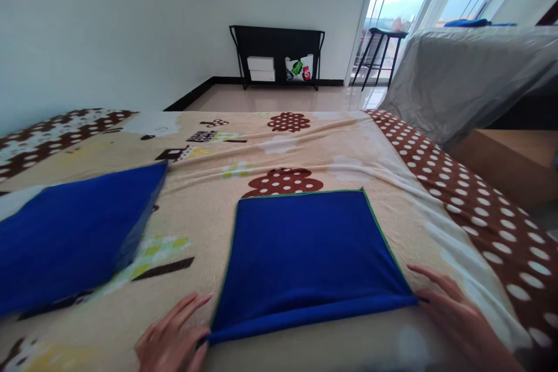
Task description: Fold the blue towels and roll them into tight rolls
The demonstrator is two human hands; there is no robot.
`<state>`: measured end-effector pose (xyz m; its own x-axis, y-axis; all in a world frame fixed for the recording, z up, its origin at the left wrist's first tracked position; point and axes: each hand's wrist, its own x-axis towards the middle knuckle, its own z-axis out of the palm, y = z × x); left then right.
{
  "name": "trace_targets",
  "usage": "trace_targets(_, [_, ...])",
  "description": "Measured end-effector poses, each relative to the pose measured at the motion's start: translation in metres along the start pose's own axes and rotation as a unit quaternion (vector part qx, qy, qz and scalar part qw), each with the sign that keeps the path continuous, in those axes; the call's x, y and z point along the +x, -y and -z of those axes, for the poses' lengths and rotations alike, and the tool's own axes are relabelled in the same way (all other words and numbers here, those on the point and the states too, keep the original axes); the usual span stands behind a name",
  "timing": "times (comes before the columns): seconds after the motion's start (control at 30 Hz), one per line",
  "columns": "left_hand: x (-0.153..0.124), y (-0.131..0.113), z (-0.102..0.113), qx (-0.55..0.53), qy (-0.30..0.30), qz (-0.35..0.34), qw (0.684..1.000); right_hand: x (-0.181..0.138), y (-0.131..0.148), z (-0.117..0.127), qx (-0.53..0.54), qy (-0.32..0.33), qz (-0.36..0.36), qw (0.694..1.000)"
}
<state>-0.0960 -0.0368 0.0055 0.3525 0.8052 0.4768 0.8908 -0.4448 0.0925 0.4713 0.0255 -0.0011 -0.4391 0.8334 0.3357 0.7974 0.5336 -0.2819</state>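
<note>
Green-edged cloth (307, 250) has near edge crosswise, ends pinched by left hand (170, 331) and right hand (457, 314), other fingers extended; rack (279, 40) beyond it holds boxes (261, 64).

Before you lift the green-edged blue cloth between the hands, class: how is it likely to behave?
The green-edged blue cloth is probably floppy: its near edge bends in a soft fold between left hand and right hand. Its thin edge suggests lightness. Lying mostly flat, it should not roll.
</note>
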Motion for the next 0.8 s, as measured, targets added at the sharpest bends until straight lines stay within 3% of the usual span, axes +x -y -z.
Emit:
trace_targets(0.07, [0.009,-0.004,-0.006,0.045,-0.006,0.005,0.999,0.006,0.003,-0.006,-0.003,0.023,-0.027,0.999])
trace_targets(0.13, [0.020,-0.011,-0.013,0.096,-0.013,0.029,0.995,0.015,0.009,-0.015,-0.047,0.000,-0.059,0.997])
trace_targets(0.23, [0.038,-0.037,-0.024,0.164,-0.054,0.142,0.975,0.028,0.033,-0.033,-0.140,-0.107,-0.138,0.975])
trace_targets(0.3, [0.050,-0.065,-0.035,0.176,-0.104,0.165,0.965,0.037,0.061,-0.048,-0.165,-0.179,-0.157,0.957])
trace_targets(0.37, [0.064,-0.097,-0.049,0.127,-0.135,0.096,0.978,0.047,0.095,-0.064,-0.141,-0.199,-0.078,0.967])
trace_targets(0.43, [0.076,-0.124,-0.062,0.046,-0.121,-0.020,0.991,0.057,0.125,-0.076,-0.103,-0.150,0.064,0.981])
trace_targets(0.5, [0.082,-0.136,-0.070,0.000,-0.085,-0.096,0.992,0.064,0.141,-0.081,-0.087,-0.076,0.156,0.981])
trace_targets(0.57, [0.079,-0.129,-0.069,0.008,-0.062,-0.112,0.992,0.063,0.136,-0.078,-0.096,-0.037,0.159,0.982])
trace_targets(0.63, [0.066,-0.106,-0.061,0.043,-0.041,-0.095,0.994,0.054,0.113,-0.067,-0.113,-0.029,0.121,0.986])
trace_targets(0.73, [0.039,-0.067,-0.044,0.105,-0.028,-0.040,0.993,0.031,0.068,-0.050,-0.142,-0.030,0.057,0.988])
trace_targets(0.8, [0.026,-0.054,-0.036,0.141,-0.036,0.009,0.989,0.020,0.050,-0.042,-0.153,-0.039,0.016,0.987])
